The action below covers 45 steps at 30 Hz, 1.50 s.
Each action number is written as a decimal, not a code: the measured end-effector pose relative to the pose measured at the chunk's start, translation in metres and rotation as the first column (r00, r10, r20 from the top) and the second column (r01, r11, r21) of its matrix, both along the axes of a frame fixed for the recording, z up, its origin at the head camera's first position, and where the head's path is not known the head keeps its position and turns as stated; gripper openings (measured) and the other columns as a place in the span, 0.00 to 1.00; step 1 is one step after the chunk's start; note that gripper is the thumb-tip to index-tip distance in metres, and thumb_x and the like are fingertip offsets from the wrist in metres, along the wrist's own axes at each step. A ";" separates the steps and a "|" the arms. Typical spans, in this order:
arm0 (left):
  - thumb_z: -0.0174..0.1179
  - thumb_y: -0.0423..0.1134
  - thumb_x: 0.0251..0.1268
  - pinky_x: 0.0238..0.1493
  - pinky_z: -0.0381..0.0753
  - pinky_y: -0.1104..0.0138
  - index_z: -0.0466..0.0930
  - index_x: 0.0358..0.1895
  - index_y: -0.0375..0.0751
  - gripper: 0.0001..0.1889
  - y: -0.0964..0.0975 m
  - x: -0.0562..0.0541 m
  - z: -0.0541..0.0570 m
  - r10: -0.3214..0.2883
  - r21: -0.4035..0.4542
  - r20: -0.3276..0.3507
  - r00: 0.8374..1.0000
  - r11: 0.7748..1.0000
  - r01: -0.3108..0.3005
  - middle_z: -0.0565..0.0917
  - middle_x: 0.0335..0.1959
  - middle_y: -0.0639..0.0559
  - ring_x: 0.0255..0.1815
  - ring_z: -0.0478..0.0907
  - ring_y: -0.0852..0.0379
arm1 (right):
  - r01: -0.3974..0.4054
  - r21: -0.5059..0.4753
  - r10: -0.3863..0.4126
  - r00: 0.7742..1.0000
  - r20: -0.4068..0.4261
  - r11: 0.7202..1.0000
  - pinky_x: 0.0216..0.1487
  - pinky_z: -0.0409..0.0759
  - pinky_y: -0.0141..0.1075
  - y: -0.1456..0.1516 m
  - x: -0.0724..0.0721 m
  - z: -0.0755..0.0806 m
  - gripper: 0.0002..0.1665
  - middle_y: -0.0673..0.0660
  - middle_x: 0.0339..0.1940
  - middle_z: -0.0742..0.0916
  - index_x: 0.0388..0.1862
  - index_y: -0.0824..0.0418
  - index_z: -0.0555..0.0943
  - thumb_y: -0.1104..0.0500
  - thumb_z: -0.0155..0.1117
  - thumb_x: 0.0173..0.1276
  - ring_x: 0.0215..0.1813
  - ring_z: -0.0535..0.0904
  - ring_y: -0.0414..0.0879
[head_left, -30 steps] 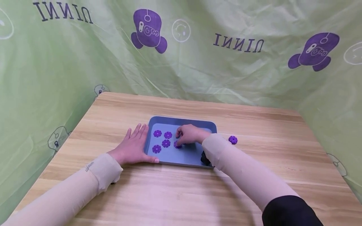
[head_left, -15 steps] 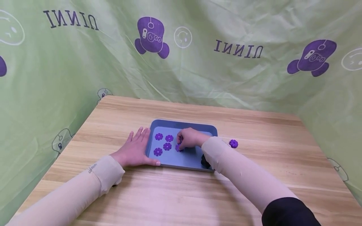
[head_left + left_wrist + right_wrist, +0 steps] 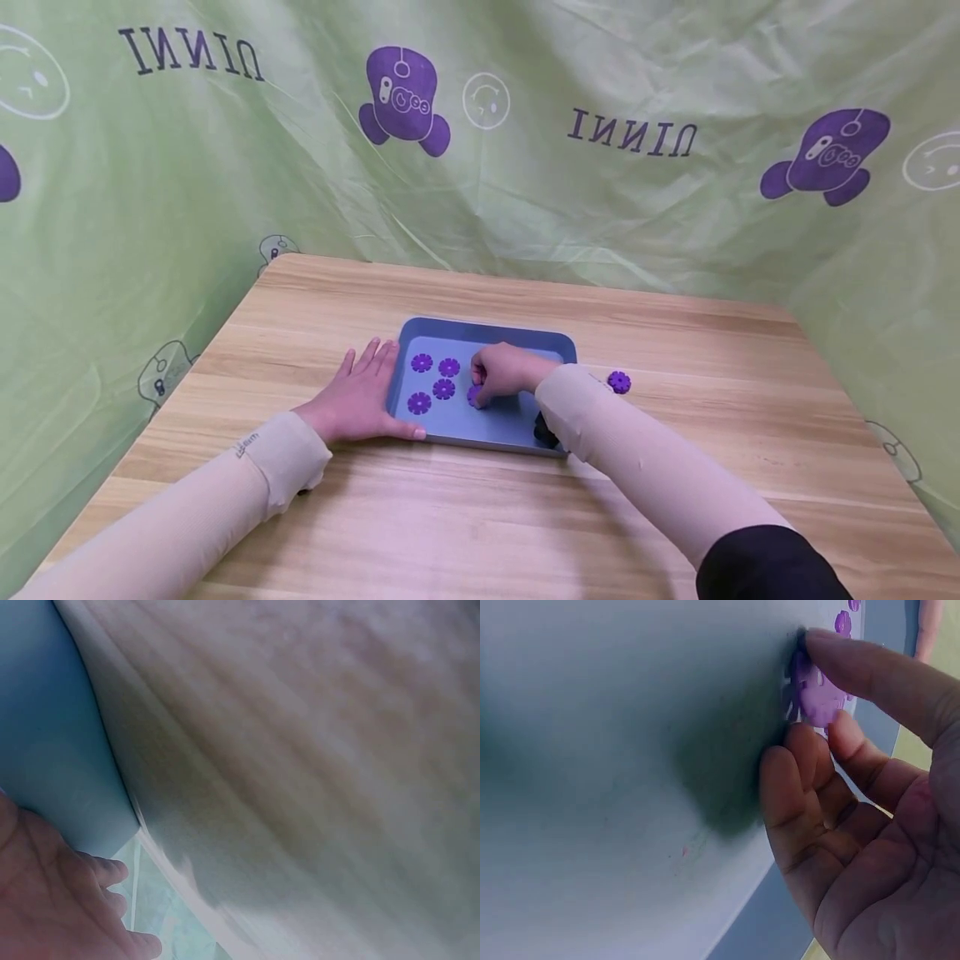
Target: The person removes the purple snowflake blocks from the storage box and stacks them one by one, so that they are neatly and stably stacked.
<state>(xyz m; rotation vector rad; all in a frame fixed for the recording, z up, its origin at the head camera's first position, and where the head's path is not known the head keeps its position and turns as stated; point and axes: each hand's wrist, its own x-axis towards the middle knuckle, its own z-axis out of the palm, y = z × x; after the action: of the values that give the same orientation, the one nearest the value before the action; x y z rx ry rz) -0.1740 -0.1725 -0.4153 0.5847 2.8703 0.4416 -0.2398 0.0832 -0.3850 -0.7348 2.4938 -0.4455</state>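
A blue-grey tray [image 3: 457,438] lies on the wooden table. Along its left side rests my left hand [image 3: 360,402], fingers straight, thumb along the near rim. In the left wrist view, that left hand [image 3: 56,900] lies beside the tray's outer wall [image 3: 67,742]. Inside the tray, my right hand [image 3: 504,369] pinches a purple notched disc [image 3: 475,395] near the tray floor. The right wrist view shows this disc [image 3: 821,697] between the thumb and curled fingers of the right hand [image 3: 877,817]. Several similar discs lie flat in the left half, one of them [image 3: 443,389] nearest the held one.
Right of the tray, more purple notched discs [image 3: 619,382] sit on the table [image 3: 720,433], apparently stacked. A green printed cloth [image 3: 510,217] hangs behind the table and along its sides. The right sleeve [image 3: 645,442] crosses the tray's right edge.
The camera view has tilted slightly upward, so everything sits lower in frame. My right hand stays at the same disc, with its fingers shifted slightly. The left hand keeps its place.
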 end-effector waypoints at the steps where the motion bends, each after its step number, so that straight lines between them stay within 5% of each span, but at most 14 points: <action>1: 0.65 0.82 0.45 0.78 0.34 0.37 0.40 0.80 0.22 0.77 0.000 0.000 0.000 0.001 0.000 0.002 1.000 1.000 -0.001 0.45 0.83 0.29 0.83 0.35 0.32 | 0.001 -0.004 -0.001 1.000 0.001 1.000 0.32 0.69 0.33 0.000 0.000 0.000 0.16 0.49 0.26 0.77 0.29 0.56 0.77 0.57 0.79 0.64 0.31 0.72 0.43; 11: 0.66 0.80 0.45 0.78 0.34 0.38 0.40 0.81 0.23 0.77 0.000 -0.002 0.002 0.013 0.005 -0.009 1.000 1.000 -0.013 0.46 0.82 0.28 0.83 0.36 0.32 | 0.009 -0.064 -0.008 1.000 0.009 0.998 0.32 0.71 0.31 0.005 -0.003 0.004 0.10 0.50 0.27 0.79 0.32 0.58 0.78 0.63 0.73 0.67 0.30 0.73 0.42; 18: 0.66 0.80 0.45 0.78 0.35 0.37 0.39 0.81 0.23 0.76 0.001 -0.003 0.003 0.010 -0.003 -0.014 1.000 1.000 -0.010 0.46 0.82 0.28 0.83 0.36 0.32 | 0.100 -0.152 -0.082 0.989 0.121 0.983 0.35 0.79 0.33 0.015 -0.008 0.005 0.03 0.53 0.31 0.83 0.38 0.60 0.82 0.66 0.63 0.72 0.32 0.79 0.43; 31: 0.65 0.81 0.45 0.78 0.32 0.38 0.38 0.81 0.23 0.77 -0.001 -0.001 0.001 0.005 -0.003 0.005 1.000 1.000 -0.005 0.44 0.83 0.30 0.83 0.34 0.33 | 0.251 -0.322 -0.175 0.954 0.245 0.913 0.42 0.85 0.36 0.032 -0.011 0.005 0.03 0.55 0.36 0.85 0.40 0.65 0.82 0.66 0.62 0.75 0.36 0.83 0.45; 38: 0.65 0.81 0.45 0.78 0.33 0.38 0.38 0.81 0.23 0.77 -0.001 -0.001 0.000 0.003 -0.008 0.010 1.000 1.000 -0.003 0.44 0.83 0.29 0.83 0.34 0.33 | 0.344 -0.409 -0.223 0.923 0.314 0.846 0.45 0.86 0.38 0.048 -0.012 0.004 0.06 0.58 0.37 0.86 0.45 0.71 0.82 0.69 0.60 0.75 0.37 0.83 0.46; 45: 0.66 0.80 0.45 0.78 0.36 0.37 0.40 0.80 0.22 0.76 0.001 0.000 0.001 0.005 -0.004 0.000 1.000 1.000 -0.005 0.47 0.82 0.28 0.83 0.36 0.32 | 0.373 -0.458 -0.225 0.911 0.345 0.807 0.47 0.86 0.41 0.062 -0.013 0.006 0.06 0.60 0.37 0.85 0.45 0.74 0.79 0.71 0.57 0.75 0.39 0.83 0.50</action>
<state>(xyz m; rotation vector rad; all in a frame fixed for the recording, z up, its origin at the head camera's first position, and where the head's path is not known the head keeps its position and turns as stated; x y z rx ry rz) -0.1736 -0.1719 -0.4139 0.5775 2.8722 0.4370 -0.2532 0.1450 -0.3790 -0.4115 2.2334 -1.2846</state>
